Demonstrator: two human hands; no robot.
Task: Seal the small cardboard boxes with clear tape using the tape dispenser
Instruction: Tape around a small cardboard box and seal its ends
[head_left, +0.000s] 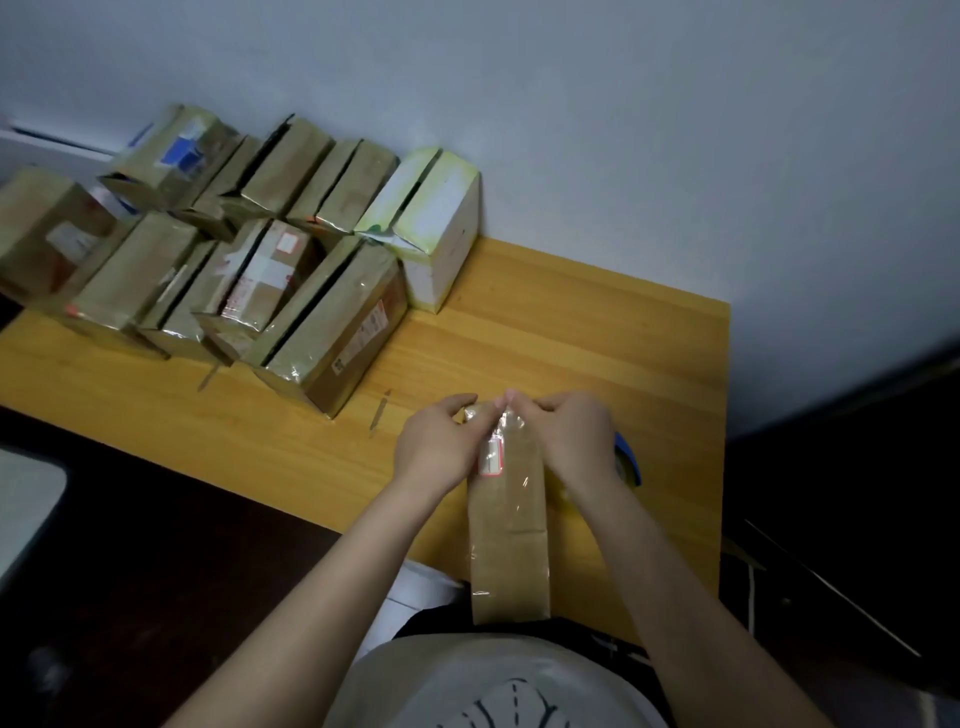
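A small brown cardboard box (509, 540) lies lengthwise on the wooden table (597, 332) in front of me, with clear tape running shiny along its top and a small red-bordered label near its far end. My left hand (436, 441) grips the far left corner of the box. My right hand (566, 431) holds the far right corner, and the fingertips of both hands meet over the far end where the tape wrinkles. The blue tape dispenser (628, 462) sits on the table just right of my right hand, mostly hidden behind it.
Several brown cardboard boxes (332, 322) stand packed together at the back left of the table, with a white box (441, 228) against the wall. The table's right edge (722, 415) drops off to a dark floor. Two thin scraps (379, 410) lie on the wood.
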